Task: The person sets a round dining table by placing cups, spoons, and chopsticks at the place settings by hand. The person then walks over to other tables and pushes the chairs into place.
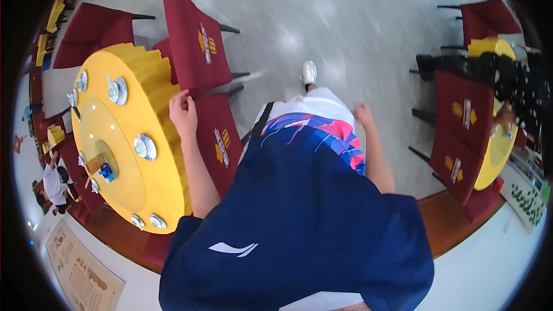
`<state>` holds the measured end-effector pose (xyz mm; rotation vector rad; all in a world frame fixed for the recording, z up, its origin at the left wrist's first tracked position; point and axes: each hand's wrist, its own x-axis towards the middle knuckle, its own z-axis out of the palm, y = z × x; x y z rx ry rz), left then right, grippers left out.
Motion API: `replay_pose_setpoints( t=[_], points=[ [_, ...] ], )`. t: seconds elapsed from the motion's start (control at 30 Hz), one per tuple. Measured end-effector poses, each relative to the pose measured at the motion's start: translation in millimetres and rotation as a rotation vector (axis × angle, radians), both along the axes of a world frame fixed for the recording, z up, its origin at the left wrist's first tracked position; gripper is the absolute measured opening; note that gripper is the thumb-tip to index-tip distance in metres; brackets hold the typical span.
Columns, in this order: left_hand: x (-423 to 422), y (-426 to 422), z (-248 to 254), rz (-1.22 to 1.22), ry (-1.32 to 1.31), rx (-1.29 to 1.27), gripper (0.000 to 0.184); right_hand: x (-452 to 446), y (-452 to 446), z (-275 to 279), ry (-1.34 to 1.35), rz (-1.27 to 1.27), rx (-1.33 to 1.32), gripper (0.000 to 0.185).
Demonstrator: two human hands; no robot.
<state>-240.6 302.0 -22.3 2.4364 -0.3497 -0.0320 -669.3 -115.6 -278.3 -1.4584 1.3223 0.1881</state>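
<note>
My left hand (183,116) is beside the red chair back (197,43), with its fingers loosely bent and apart; I cannot tell whether the fingertips touch the fabric. A second red chair (220,144) lies just beyond that wrist. My right hand (363,115) hangs by my hip, fingers slightly curled and nothing visible in it. To the left stands a round table (167,178) with a yellow cloth, laid with several place settings, among them a bowl and plate (144,147) and a cup setting (117,91).
Grey tiled floor (345,29) stretches ahead, with my white shoe (309,72) on it. On the right, red chairs (461,115) stand at another yellow table (495,152), where a person in dark patterned clothes (512,83) leans. A person in white (55,184) is far left.
</note>
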Motion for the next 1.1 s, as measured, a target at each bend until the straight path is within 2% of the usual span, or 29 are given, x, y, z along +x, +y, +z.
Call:
replay_pose_setpoints(
  t=[0.07, 0.13, 0.2, 0.23, 0.33, 0.4, 0.43, 0.47, 0.5, 0.53, 0.6, 0.63, 0.67, 0.7, 0.73, 0.77, 0.8, 0.83, 0.87, 0.9, 0.93, 1.0, 1.03, 1.07, 1.1],
  points=[
    [21.5, -21.6, -14.8, 0.124, -0.044, -0.049, 0.015, 168.0, -73.2, 56.6, -0.133, 0.291, -0.161, 0.034],
    [35.3, -64.2, 18.1, 0.151, 0.001, -0.104, 0.015, 305.3, -120.8, 90.9, -0.349, 0.6, -0.43, 0.035],
    [47.4, -99.8, 33.9, 0.196, 0.056, -0.165, 0.015, 423.9, -123.7, 204.3, -0.483, 0.702, -0.254, 0.033],
    [56.0, -109.8, 34.4, 0.223, 0.097, -0.254, 0.015, 468.2, -116.8, 239.2, -0.536, 0.765, -0.253, 0.033],
    [105.5, -142.1, 10.0, 0.291, 0.07, -0.45, 0.015, 573.9, -107.0, 289.1, -0.71, 0.957, -0.171, 0.034],
    [152.5, -162.6, 5.2, 0.29, 0.014, -0.436, 0.016, 624.2, -92.9, 290.8, -0.817, 1.068, -0.09, 0.035],
    [182.1, -175.4, 3.7, 0.333, -0.007, -0.463, 0.016, 650.3, -88.5, 287.3, -0.975, 1.174, -0.164, 0.041],
    [217.5, -177.5, -4.1, 0.284, -0.019, -0.396, 0.026, 676.7, -87.2, 288.5, -1.132, 1.276, -0.24, 0.049],
    [255.2, -191.0, 5.1, 0.248, -0.073, -0.369, 0.037, 698.0, -84.0, 299.3, -1.137, 1.298, -0.246, 0.049],
    [294.6, -204.3, 18.3, 0.215, -0.134, -0.333, 0.049, 719.4, -76.0, 315.9, -1.022, 1.181, -0.166, 0.056],
    [361.3, -212.3, 33.3, 0.153, -0.18, 0.119, 0.073, 763.6, -60.7, 338.6, -0.802, 0.998, 0.104, 0.068],
    [391.5, -213.9, 36.9, 0.146, -0.153, 0.028, 0.077, 790.9, -60.7, 338.7, -0.691, 0.936, 0.276, 0.073],
    [420.7, -216.9, 39.6, 0.135, -0.131, -0.069, 0.081, 815.4, -58.0, 335.4, -0.742, 0.922, 0.276, 0.047],
    [446.2, -219.8, 47.8, 0.165, -0.087, -0.268, 0.081, 847.0, -55.4, 345.8, -0.838, 1.166, -0.034, 0.019],
    [466.2, -221.7, 57.2, 0.185, -0.038, -0.473, 0.082, 876.7, -51.6, 353.1, -1.016, 1.306, -0.215, 0.014],
    [482.5, -220.2, 68.4, 0.24, 0.151, -0.663, 0.08, 906.6, -50.8, 348.3, -0.998, 1.307, -0.15, 0.011],
    [494.4, -214.5, 62.4, 0.278, 0.153, -0.666, 0.08, 929.3, -44.8, 345.1, -0.965, 1.294, -0.08, 0.009],
    [509.6, -207.9, 51.2, 0.223, -0.088, -0.297, 0.08, 952.3, -40.4, 343.7, -0.962, 1.32, -0.059, 0.009],
    [526.4, -200.6, 44.7, 0.16, -0.319, 0.081, 0.08, 978.6, -32.8, 350.3, -0.784, 1.214, 0.203, 0.009],
    [540.3, -193.6, 43.0, 0.192, -0.314, 0.082, 0.08, 1003.2, -25.1, 353.2, -0.589, 1.097, 0.445, 0.012],
    [554.7, -188.2, 40.8, 0.193, -0.314, 0.033, 0.08, 1027.6, -14.4, 350.2, -0.576, 1.13, 0.454, 0.012],
    [583.1, -180.3, 37.7, 0.233, -0.31, -0.01, 0.08, 1075.5, 13.4, 338.3, -1.04, 1.319, 0.098, 0.02],
    [597.7, -180.9, 40.2, 0.334, -0.065, -0.363, 0.079, 1095.8, 16.6, 333.9, -1.044, 1.352, 0.128, 0.02],
    [619.7, -170.5, 43.5, 0.431, 0.142, -0.696, 0.078, 1117.7, 21.9, 327.7, -1.09, 1.449, 0.042, 0.024],
    [643.5, -160.6, 40.4, 0.443, 0.052, -0.655, 0.078, 1150.8, 42.5, 319.0, -1.179, 1.527, -0.043, 0.027]
  ],
)
